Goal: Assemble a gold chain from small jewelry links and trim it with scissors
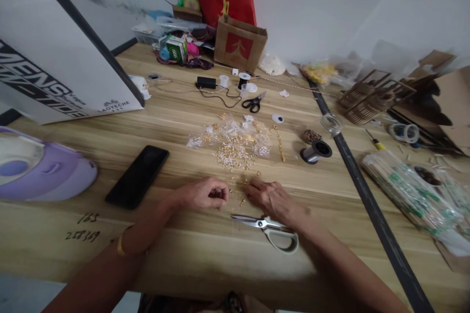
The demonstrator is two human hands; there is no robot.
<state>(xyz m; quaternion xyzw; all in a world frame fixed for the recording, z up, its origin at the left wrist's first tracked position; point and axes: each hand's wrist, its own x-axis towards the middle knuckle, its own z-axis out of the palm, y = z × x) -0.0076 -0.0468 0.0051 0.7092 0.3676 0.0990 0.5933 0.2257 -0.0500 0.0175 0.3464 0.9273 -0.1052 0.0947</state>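
My left hand (pixel 207 193) rests at the middle of the wooden table with its fingers curled in towards the thumb. Whatever those fingers may hold is too small to make out. Opposite it, my right hand (pixel 270 198) lies palm down, its bent fingertips on the end of a thin gold chain (pixel 237 177) with small beads. The chain spreads between the two hands. Just beyond lies a heap of small gold and clear beads (pixel 233 151), partly on plastic bags. White-handled scissors (pixel 264 223) lie beside my right wrist, apart from the fingers.
A black phone (pixel 137 176) and a purple-white device (pixel 47 166) are on the left. A wire spool (pixel 316 151), a gold chain strip (pixel 280 144) and black scissors (pixel 253 102) lie further off. Plastic-wrapped sticks (pixel 407 195) are at right, a paper bag (pixel 240 44) at the back.
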